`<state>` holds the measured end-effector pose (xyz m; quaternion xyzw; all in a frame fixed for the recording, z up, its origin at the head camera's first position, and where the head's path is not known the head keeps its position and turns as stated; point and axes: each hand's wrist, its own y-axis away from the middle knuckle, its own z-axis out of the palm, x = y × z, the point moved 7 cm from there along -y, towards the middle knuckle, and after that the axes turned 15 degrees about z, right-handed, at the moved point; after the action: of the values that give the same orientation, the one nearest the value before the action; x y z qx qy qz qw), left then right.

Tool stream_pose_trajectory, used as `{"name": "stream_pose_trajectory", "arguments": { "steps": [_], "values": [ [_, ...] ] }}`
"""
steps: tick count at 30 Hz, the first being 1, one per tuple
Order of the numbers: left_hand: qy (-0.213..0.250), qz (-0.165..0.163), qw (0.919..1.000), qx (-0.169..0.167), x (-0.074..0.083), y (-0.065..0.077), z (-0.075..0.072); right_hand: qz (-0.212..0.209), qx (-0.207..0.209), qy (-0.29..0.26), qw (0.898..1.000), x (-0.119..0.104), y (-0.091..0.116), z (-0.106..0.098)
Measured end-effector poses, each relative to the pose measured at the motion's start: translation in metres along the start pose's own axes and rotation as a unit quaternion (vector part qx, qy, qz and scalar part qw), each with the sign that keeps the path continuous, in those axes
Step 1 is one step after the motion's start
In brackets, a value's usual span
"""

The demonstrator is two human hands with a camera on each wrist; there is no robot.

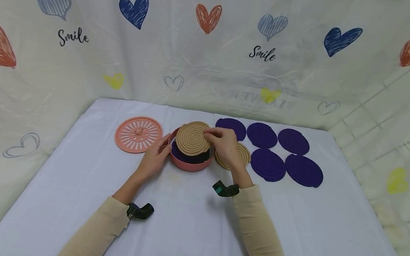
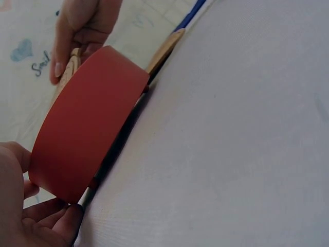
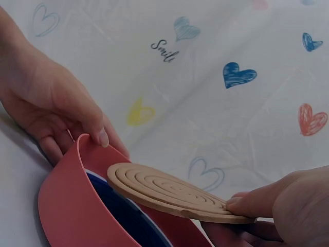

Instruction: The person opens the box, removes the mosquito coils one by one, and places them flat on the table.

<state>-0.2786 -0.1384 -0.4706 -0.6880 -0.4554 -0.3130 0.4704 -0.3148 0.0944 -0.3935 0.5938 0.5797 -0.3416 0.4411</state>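
Observation:
A tan mosquito coil (image 1: 192, 139) is pinched at its right edge by my right hand (image 1: 225, 145), thumb on top. It is tilted over a round coral-pink box (image 1: 190, 167), in which a dark purple coil (image 1: 188, 155) shows. My left hand (image 1: 154, 159) grips the box's left side; in the right wrist view its thumb lies over the rim (image 3: 81, 141). The left wrist view shows the box's red-looking outer wall (image 2: 92, 121) from the side. Partly hidden under my right hand, another tan coil (image 1: 244, 155) lies on the table.
The slotted coral lid (image 1: 119, 134) lies left of the box. Several purple coils, such as the front right one (image 1: 304, 171), lie in two rows to the right on the white-covered table (image 1: 182, 226). Behind hangs a white curtain (image 1: 203, 55) with printed hearts.

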Motion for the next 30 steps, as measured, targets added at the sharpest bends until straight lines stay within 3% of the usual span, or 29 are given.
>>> {"name": "stream_pose_trajectory", "arguments": {
  "steps": [12, 30],
  "values": [
    [-0.005, -0.003, 1.0, 0.0, 0.0, 0.0, 0.0, -0.015, 0.026, -0.005, 1.0, 0.002, 0.004, -0.016],
    [-0.006, 0.004, 1.0, -0.005, 0.001, 0.0, 0.0, -0.012, 0.039, -0.004, 0.999, 0.01, 0.013, -0.022]
  ]
}}
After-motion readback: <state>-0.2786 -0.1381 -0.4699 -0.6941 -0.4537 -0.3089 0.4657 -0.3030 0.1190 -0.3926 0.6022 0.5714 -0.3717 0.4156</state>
